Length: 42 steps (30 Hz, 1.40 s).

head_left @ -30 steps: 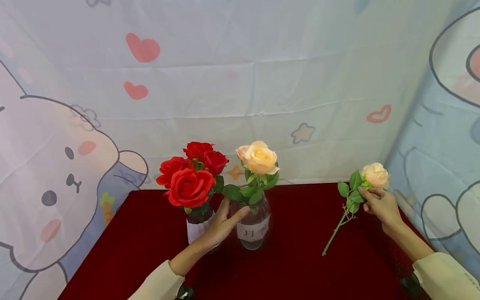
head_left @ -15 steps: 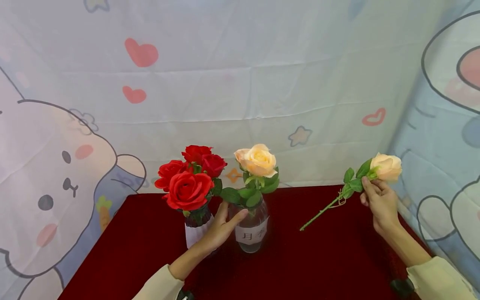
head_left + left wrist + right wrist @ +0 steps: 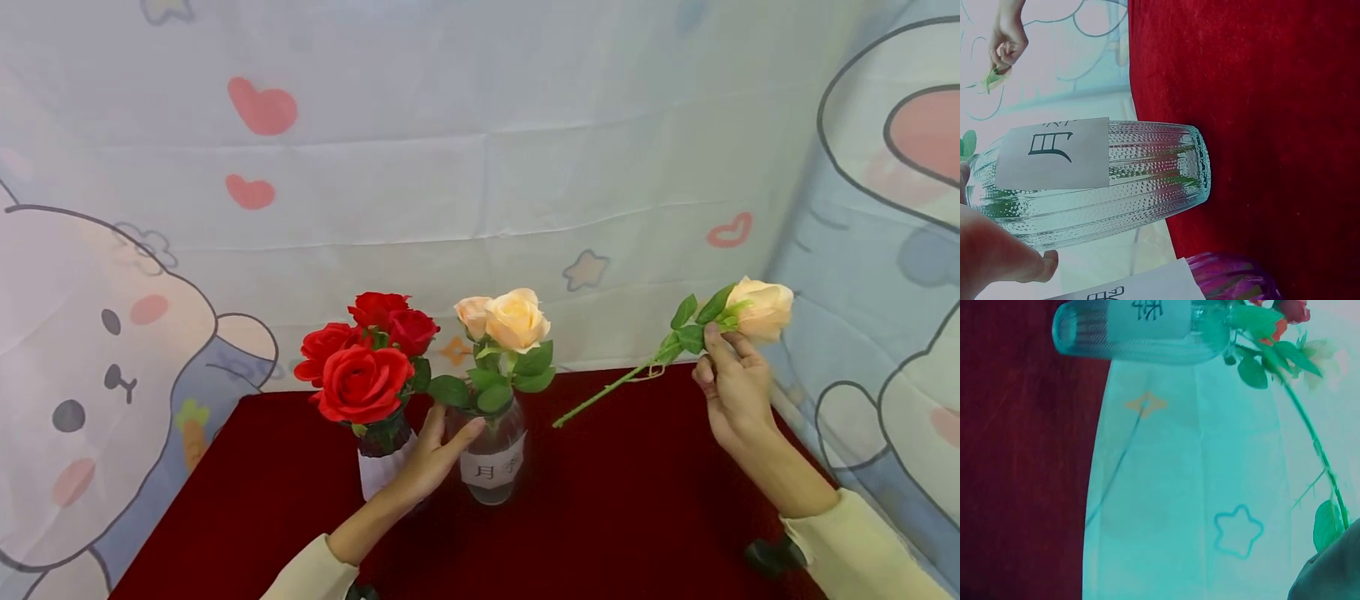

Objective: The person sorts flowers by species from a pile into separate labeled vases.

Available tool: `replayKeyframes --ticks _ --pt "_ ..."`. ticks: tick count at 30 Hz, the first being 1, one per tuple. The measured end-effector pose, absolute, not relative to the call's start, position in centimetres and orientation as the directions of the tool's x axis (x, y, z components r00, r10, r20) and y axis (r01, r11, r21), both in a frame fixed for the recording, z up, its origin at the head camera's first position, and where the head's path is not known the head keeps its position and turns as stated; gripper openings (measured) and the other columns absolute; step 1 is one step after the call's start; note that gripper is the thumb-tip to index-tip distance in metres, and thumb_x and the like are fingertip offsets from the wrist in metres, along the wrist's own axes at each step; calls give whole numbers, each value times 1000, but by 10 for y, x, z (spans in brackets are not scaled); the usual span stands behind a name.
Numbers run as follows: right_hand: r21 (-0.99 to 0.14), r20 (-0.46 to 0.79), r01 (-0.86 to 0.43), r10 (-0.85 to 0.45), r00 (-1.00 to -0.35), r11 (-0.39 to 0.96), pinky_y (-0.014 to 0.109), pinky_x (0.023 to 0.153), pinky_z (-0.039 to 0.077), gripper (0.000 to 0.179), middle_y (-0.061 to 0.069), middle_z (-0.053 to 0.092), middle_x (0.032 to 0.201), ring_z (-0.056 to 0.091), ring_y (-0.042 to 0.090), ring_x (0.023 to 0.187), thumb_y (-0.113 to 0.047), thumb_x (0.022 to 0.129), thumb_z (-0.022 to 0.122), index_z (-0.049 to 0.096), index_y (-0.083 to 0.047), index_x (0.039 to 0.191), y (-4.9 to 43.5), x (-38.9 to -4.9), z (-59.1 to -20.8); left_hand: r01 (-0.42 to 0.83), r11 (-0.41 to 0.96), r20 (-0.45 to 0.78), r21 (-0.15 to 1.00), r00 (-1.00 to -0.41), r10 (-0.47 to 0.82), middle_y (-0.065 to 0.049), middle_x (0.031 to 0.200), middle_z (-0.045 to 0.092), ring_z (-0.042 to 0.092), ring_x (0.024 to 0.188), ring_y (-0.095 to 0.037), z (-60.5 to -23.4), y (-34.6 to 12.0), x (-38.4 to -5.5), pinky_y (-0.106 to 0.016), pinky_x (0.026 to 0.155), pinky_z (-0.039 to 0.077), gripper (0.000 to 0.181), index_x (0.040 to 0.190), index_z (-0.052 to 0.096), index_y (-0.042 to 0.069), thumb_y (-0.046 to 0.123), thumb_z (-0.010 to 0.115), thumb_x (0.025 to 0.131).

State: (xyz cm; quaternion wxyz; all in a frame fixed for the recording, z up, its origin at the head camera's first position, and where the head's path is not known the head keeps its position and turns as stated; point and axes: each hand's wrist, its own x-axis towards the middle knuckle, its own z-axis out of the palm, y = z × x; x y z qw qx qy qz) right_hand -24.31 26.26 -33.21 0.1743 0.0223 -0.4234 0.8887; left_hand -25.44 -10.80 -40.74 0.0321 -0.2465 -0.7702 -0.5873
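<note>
In the head view my left hand [image 3: 435, 457] grips the upper part of a ribbed clear glass vase [image 3: 492, 490], thumb across its front near the neck. The vase stands upright, bears a white paper label [image 3: 1054, 154] with dark characters, and holds peach roses [image 3: 516, 320] with green leaves. At the right, my right hand [image 3: 738, 387] pinches another peach rose [image 3: 761, 308] just below its bloom. That rose is tilted, with its green stem [image 3: 603, 395] slanting down leftward to the vase. In the right wrist view only a dark edge of the hand shows at the lower right corner.
Left of the glass vase stands a purple-tinted vase [image 3: 1229, 278] with a white label, holding several red roses [image 3: 363, 383]. My left forearm passes in front of it. A dark red cloth [image 3: 600, 517] covers the table. Behind hangs a pale cartoon-print curtain [image 3: 420, 192].
My right hand has raised the peach rose and moved it left, tipping the stem flatter with its cut end nearer the vase. The left hand keeps its hold on the vase.
</note>
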Motion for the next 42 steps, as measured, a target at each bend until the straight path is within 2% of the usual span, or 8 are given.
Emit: replayKeyframes --ticks 8,13,17,21,27,34,42 --pt "-677 161 -404 411 -897 -615 17 48 40 19 -3 47 48 42 7 40 -18 94 71 55 -9 97 229 -248 -323 382 212 298 900 -891 342 -12 171 6 -1 159 -33 -407 -111 -253 -65 125 8 77 165 5 25 25 55 106" --pt "-630 240 -514 483 -842 -582 14 42 34 12 -3 56 54 41 5 39 -15 94 71 62 -7 95 205 -257 -322 387 210 304 898 -890 339 -12 171 6 0 159 -34 -407 -110 -252 -65 125 8 77 165 6 25 26 55 106" --pt "-621 314 -564 487 -815 -545 14 41 34 11 -2 66 64 41 5 38 -14 95 70 62 -6 97 192 -259 -326 390 214 307 895 -890 338 -11 172 5 -1 159 -34 -408 -108 -252 -66 125 7 79 165 4 27 26 56 106" --pt "-619 387 -596 462 -798 -511 14 42 35 10 -3 70 70 42 6 38 -11 97 67 61 -7 90 183 -259 -328 403 203 320 893 -883 343 -10 172 6 0 160 -32 -409 -108 -252 -65 125 8 79 165 4 29 25 56 106" --pt "-635 523 -643 375 -766 -428 15 43 35 17 -5 70 72 43 6 40 -5 100 63 65 -9 84 172 -260 -331 427 194 349 883 -875 336 -9 171 10 3 159 -31 -409 -108 -253 -64 125 8 74 164 11 28 22 56 106" --pt "-657 625 -685 283 -728 -315 17 43 34 16 -7 74 82 44 6 40 -2 101 60 68 -9 89 165 -259 -337 379 220 298 899 -897 327 -10 172 5 -1 160 -33 -407 -108 -253 -66 125 8 78 165 4 28 28 56 106" --pt "-635 690 -714 199 -696 -295 23 42 32 12 -8 76 86 43 6 40 0 100 61 69 -4 92 158 -260 -347 378 225 297 898 -898 324 -10 172 2 -3 160 -33 -409 -110 -253 -66 125 7 81 165 0 28 27 55 106"
